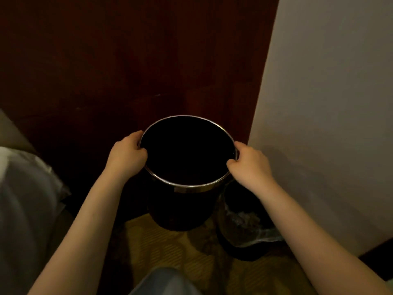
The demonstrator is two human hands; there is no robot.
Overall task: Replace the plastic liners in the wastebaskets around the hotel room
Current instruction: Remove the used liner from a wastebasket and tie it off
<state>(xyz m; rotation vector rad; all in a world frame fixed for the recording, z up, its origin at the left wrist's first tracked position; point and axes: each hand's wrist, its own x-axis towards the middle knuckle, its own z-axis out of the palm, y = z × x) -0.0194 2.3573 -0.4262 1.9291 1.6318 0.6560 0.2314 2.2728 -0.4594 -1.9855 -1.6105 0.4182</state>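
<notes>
At the far edge of the patterned carpet, close to the dark wooden panel, we hold a round black wastebasket by its shiny metal rim. Our left hand grips the rim's left side, the fingers curled over the outside and the thumb hooked on the inner edge. Our right hand grips the rim's right side in the same way. The basket stands upright between our forearms; we cannot tell whether its base rests on the carpet or hangs just above it. Its inside is too dark for us to tell whether a liner sits in it.

Just beside it, toward the pale wall on the right and partly under our right wrist, stands a second dark basket with crumpled clear plastic inside. Along the carpet's left edge lies a bulk of white fabric. Our knee, in grey cloth, shows at the near edge.
</notes>
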